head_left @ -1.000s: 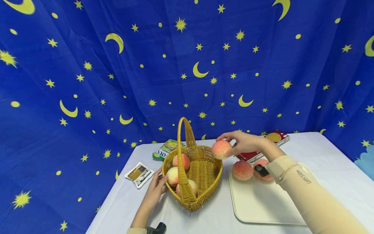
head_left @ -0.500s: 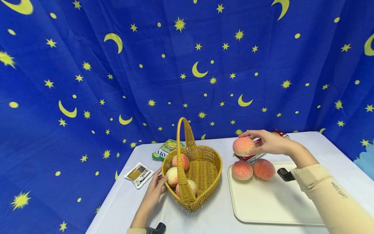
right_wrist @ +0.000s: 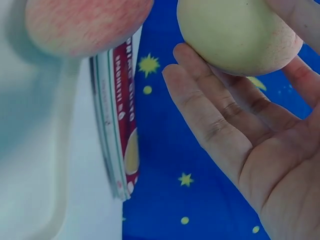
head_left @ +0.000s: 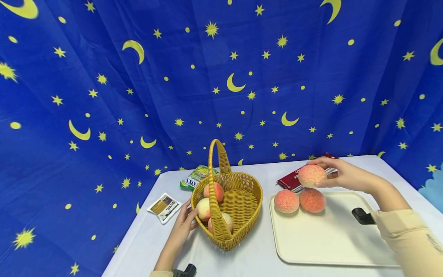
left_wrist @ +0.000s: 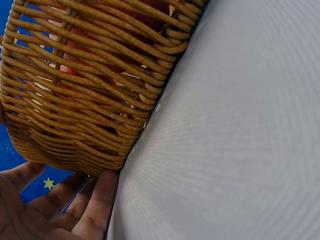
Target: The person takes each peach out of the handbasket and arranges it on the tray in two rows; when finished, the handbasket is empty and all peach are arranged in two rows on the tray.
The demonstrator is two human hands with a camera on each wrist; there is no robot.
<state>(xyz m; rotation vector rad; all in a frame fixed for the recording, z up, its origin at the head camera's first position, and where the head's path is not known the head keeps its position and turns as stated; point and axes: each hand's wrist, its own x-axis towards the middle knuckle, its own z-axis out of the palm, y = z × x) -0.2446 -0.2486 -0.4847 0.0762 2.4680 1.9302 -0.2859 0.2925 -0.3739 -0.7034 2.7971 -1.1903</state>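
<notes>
A heart-shaped wicker basket (head_left: 254,221) with a tall handle stands on the table and holds several peaches, among them a pale one (head_left: 203,209). My left hand (head_left: 181,225) rests against its left outer side. The left wrist view has those fingers (left_wrist: 102,195) extended, their tips touching the weave low on the wall. Above the back edge of a cream tray (head_left: 311,242), my right hand (head_left: 340,175) pinches a pink-and-yellow peach (head_left: 311,176) between thumb and fingers. Two redder peaches (head_left: 286,201) (head_left: 312,200) lie side by side below it on the tray.
Behind the tray lies a red spaghetti packet (head_left: 288,181), partly covered by the right hand and its peach. A green bag (head_left: 196,177) lies behind the basket, and a small white-edged packet (head_left: 165,207) to its left. A starry blue curtain (head_left: 194,96) hangs behind the table.
My right hand has carried the peach rightward, from over the basket's right rim to above the tray's back edge. The left hand and basket have stayed put.
</notes>
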